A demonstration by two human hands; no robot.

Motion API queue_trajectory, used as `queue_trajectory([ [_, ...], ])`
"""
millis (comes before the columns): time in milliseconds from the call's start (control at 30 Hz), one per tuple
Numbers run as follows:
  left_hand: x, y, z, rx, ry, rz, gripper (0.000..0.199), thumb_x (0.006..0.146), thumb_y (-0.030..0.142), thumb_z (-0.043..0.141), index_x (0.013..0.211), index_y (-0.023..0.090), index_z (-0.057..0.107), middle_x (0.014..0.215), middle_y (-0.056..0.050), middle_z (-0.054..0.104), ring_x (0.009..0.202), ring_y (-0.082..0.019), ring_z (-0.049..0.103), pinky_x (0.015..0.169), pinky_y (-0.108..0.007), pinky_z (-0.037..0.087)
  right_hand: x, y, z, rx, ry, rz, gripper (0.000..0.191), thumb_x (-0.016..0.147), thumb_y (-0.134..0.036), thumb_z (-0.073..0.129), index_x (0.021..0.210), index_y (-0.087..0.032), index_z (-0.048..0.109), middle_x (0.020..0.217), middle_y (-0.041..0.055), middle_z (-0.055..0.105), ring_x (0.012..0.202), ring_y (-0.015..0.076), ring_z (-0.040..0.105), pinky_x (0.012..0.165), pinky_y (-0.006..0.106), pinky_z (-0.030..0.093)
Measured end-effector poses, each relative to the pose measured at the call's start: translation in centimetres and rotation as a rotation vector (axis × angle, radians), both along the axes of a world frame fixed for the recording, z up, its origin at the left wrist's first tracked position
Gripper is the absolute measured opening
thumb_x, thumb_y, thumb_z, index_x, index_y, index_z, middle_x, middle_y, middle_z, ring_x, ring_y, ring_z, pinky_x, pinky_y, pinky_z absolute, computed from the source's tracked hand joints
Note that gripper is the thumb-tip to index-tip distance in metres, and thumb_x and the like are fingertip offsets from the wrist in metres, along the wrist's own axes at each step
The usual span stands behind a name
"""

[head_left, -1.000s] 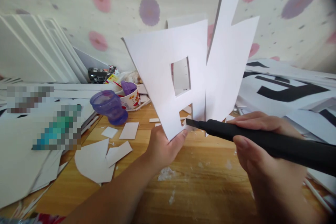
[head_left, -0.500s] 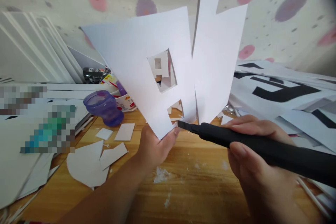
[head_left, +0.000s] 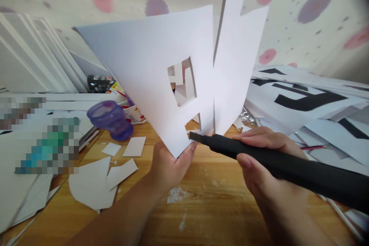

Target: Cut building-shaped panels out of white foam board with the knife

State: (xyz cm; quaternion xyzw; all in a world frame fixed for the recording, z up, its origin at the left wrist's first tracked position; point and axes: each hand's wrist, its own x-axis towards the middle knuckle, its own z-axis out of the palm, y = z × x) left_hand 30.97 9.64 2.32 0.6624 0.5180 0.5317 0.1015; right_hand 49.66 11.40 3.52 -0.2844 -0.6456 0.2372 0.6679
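White cut-out board [head_left: 138, 57] over the worktop [head_left: 207, 211], short of its far edge, lower corner pinched in the left hand [head_left: 170, 165]; the right hand [head_left: 273, 196] grips a black cutter [head_left: 253, 153], blade [head_left: 196, 137] at the lower notch; light strokes, clear of the thumb [head_left: 186, 157], would serve best.

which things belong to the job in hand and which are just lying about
In use:
flat white board cutout
long black cylindrical cutter

Apparently lying about:
translucent purple plastic cup
white tub with red print
loose white board offcuts
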Motion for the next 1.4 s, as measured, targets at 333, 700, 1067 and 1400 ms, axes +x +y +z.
queue_trajectory([
  [333, -0.1, 0.0, -0.1, -0.012, 0.020, 0.013, 0.028, 0.086, 0.022, 0.059, 0.058, 0.018, 0.060, 0.053, 0.001, 0.061, 0.048, -0.012, 0.058, 0.049, -0.023, 0.044, 1.1, 0.3, -0.2, -0.009, -0.023, -0.010, 0.017, 0.077, -0.021, 0.076, 0.092, -0.023, 0.068, 0.088, 0.0042, 0.067, 0.075, 0.0180, 0.065, 0.062, 0.031, 0.055],
  [700, 0.0, 0.1, -0.6, -0.124, -0.046, -0.009, 0.029, 0.086, 0.027, 0.058, 0.059, 0.018, 0.059, 0.054, -0.001, 0.062, 0.048, -0.014, 0.059, 0.047, -0.024, 0.044, 1.0, 0.1, 0.7, 0.110, -0.166, -0.100, 0.020, 0.073, -0.018, 0.078, 0.090, -0.023, 0.068, 0.084, 0.0012, 0.069, 0.073, 0.0157, 0.065, 0.062, 0.028, 0.054],
  [1067, 0.1, 0.1, -0.2, -0.330, -0.299, -0.040, 0.030, 0.083, 0.036, 0.063, 0.059, 0.019, 0.058, 0.054, 0.000, 0.061, 0.050, -0.014, 0.059, 0.047, -0.023, 0.047, 1.0, -0.1, 0.1, 0.075, -0.093, -0.082, 0.021, 0.075, -0.033, 0.078, 0.092, -0.024, 0.070, 0.081, 0.0037, 0.069, 0.070, 0.0204, 0.066, 0.058, 0.034, 0.053],
  [1400, 0.0, 0.2, -0.3, -0.382, -0.339, -0.158, 0.031, 0.083, 0.035, 0.061, 0.057, 0.019, 0.055, 0.050, 0.000, 0.060, 0.045, -0.014, 0.058, 0.042, -0.022, 0.045, 0.3, 0.2, -0.3, 0.053, 0.109, -0.111, 0.034, 0.069, -0.048, 0.085, 0.091, -0.025, 0.075, 0.074, 0.0014, 0.065, 0.059, 0.0184, 0.064, 0.050, 0.033, 0.051],
])
